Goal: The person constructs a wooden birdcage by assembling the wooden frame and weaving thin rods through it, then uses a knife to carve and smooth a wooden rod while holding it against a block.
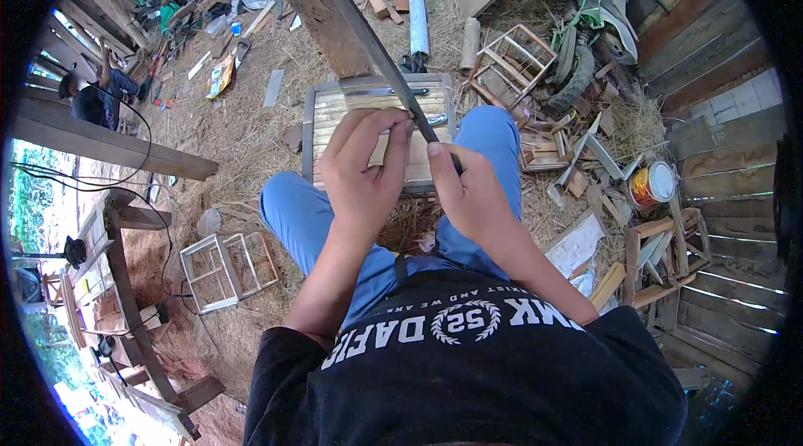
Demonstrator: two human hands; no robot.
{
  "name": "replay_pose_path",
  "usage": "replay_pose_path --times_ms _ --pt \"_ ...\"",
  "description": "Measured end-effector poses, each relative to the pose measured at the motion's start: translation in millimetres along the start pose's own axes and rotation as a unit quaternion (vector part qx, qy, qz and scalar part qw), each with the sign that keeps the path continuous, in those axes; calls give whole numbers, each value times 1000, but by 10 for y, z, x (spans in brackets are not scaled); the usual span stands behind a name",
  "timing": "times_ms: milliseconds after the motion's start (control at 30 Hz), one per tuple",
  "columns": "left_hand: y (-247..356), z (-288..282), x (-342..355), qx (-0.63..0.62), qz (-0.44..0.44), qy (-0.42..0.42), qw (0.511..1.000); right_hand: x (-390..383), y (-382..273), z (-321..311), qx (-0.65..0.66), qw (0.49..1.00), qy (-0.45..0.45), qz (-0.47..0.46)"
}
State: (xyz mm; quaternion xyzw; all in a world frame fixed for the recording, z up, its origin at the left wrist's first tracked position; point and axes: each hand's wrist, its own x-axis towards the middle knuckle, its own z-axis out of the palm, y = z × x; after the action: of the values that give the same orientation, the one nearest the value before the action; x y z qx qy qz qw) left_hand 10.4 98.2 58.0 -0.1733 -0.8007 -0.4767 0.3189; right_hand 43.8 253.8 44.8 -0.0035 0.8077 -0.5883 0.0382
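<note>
A long, narrow dark blade [372, 40] slants from the upper middle of the head view down to my lap. My right hand [473, 191] is closed around its near end, thumb lying along it. At the blade's edge my left hand [364, 162] is closed in a pinch, and whatever its fingertips hold is too small to make out. Below both hands stands a low slatted wooden table [330, 103] between my knees. A knife [385, 92] lies across its far part. Another dark-handled tool [437, 120] lies to the right, partly hidden by the blade.
A thick wooden post [322, 15] rises just beyond the table. Small wooden frames stand at left [227, 270] and far right [514, 66]. A paint can [652, 184], scrap wood and a tyre [573, 86] crowd the right. Another person [100, 99] is at far left.
</note>
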Motion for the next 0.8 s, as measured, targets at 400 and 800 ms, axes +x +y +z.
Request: replay_pose_path --times_ms 400,800 --pt "-35 5 -26 -1 12 17 1000 30 171 126 -10 999 23 -35" --pt "-136 -12 -143 -19 20 23 999 -278 1520 557 -182 976 -22 114"
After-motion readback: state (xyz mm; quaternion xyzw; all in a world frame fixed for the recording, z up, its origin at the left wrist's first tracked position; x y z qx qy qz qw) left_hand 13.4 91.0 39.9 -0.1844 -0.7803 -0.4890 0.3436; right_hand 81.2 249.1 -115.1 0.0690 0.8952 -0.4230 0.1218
